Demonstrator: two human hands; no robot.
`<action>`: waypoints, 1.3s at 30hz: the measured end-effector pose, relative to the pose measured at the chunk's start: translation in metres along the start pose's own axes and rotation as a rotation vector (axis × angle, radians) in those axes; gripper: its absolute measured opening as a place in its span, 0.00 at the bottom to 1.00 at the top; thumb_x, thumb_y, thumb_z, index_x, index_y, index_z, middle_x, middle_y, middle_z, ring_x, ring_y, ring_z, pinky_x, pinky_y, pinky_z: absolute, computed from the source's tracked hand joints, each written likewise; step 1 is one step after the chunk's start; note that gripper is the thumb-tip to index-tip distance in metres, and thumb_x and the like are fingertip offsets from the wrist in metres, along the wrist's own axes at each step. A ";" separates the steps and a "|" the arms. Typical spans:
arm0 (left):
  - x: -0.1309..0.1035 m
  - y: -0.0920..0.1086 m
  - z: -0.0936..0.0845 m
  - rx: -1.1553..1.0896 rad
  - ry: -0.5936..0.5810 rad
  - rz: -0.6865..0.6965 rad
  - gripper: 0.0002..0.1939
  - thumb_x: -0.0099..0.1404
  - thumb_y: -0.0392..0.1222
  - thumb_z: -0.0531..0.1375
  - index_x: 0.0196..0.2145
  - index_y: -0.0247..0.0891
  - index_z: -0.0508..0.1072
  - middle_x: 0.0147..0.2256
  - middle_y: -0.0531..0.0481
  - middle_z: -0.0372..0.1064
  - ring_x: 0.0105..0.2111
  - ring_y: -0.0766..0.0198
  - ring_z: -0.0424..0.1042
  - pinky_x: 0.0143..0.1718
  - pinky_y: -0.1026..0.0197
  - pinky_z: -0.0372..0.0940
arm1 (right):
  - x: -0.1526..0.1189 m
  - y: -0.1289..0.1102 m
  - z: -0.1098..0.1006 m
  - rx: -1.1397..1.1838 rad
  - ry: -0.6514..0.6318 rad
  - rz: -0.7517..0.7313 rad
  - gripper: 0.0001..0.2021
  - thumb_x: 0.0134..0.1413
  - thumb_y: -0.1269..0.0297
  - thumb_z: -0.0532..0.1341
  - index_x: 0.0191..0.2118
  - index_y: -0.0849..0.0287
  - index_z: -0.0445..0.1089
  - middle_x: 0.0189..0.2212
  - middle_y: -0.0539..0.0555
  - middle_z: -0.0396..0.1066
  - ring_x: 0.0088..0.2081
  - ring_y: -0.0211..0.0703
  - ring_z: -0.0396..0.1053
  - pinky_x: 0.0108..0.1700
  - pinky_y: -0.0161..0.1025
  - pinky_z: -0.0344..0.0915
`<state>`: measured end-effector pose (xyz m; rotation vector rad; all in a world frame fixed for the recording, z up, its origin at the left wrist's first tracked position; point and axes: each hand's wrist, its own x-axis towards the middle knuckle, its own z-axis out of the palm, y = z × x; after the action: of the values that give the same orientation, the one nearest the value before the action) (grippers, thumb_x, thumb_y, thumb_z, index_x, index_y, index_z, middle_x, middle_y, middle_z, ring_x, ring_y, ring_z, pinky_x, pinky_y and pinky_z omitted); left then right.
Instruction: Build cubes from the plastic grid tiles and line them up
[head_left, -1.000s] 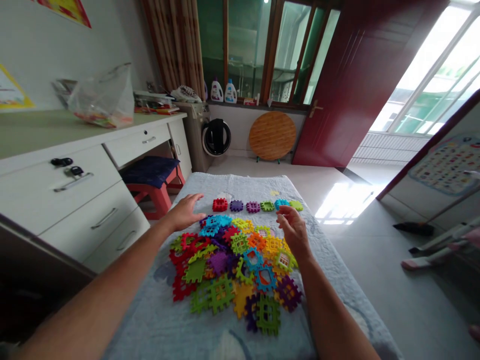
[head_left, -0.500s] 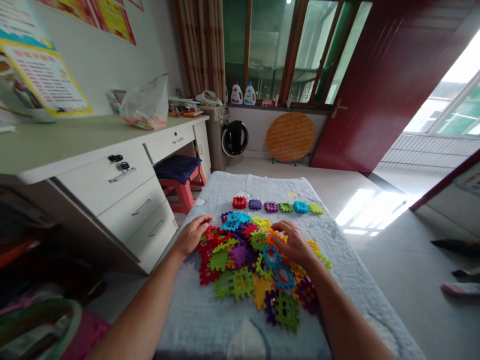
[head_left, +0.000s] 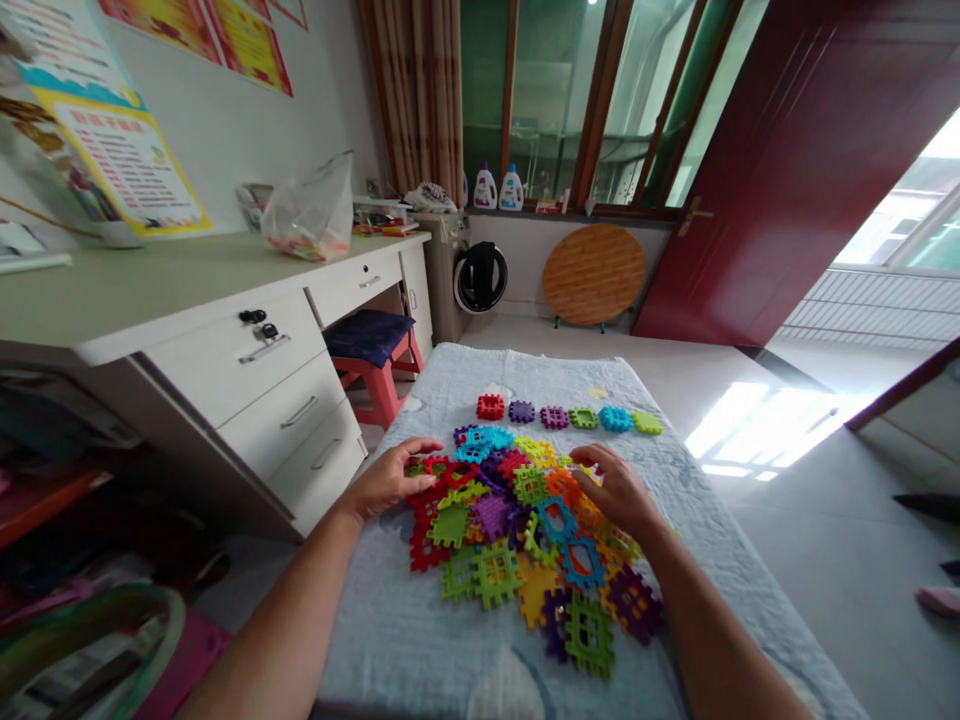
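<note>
A pile of flat, notched plastic pieces in many colours lies on a cloth-covered table [head_left: 405,650]. At the pile's left edge my left hand [head_left: 394,477] touches the red pieces [head_left: 429,525], thumb and fingers apart. On the right side my right hand [head_left: 613,488] rests by the orange pieces [head_left: 562,484], its fingers curved and spread. Green pieces [head_left: 496,574] and a purple piece [head_left: 634,602] lie nearer to me. Beyond the pile stands a row of small stacks, from a red one [head_left: 490,407] at the left to a lime one [head_left: 647,423] at the right.
A white desk [head_left: 217,270] with drawers stands at the left, a stool [head_left: 373,350] beside it. Behind are a washing machine [head_left: 450,262], a round wooden board [head_left: 594,275] and a red door [head_left: 739,200]. A pink basket [head_left: 187,650] is at the lower left.
The view has shifted slightly, so everything appears a little further right. My left thumb now lies lower over the red pieces. The row of stacks looks the same.
</note>
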<state>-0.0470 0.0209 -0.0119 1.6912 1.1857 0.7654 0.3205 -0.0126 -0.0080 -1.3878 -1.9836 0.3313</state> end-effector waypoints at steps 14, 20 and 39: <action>0.002 0.011 0.016 0.077 0.247 0.112 0.19 0.56 0.52 0.61 0.40 0.37 0.72 0.38 0.48 0.73 0.38 0.60 0.73 0.44 0.59 0.67 | 0.000 -0.004 0.000 0.021 0.016 0.030 0.08 0.51 0.67 0.55 0.36 0.58 0.70 0.31 0.53 0.70 0.32 0.41 0.67 0.36 0.40 0.64; 0.002 0.006 0.010 0.039 0.274 0.139 0.16 0.58 0.44 0.55 0.44 0.37 0.70 0.38 0.49 0.71 0.38 0.61 0.71 0.42 0.60 0.67 | 0.000 0.000 0.001 0.031 0.019 0.046 0.08 0.51 0.67 0.55 0.36 0.59 0.70 0.30 0.52 0.70 0.31 0.40 0.67 0.34 0.38 0.63; 0.012 0.020 0.027 0.690 0.372 0.357 0.13 0.62 0.47 0.56 0.41 0.39 0.72 0.45 0.45 0.69 0.48 0.55 0.66 0.53 0.52 0.58 | 0.000 -0.003 0.002 0.019 -0.006 0.032 0.07 0.50 0.69 0.56 0.36 0.59 0.69 0.30 0.52 0.69 0.31 0.39 0.66 0.36 0.37 0.62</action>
<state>-0.0119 0.0211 -0.0047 2.4511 1.5391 0.9873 0.3170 -0.0135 -0.0076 -1.4097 -1.9597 0.3690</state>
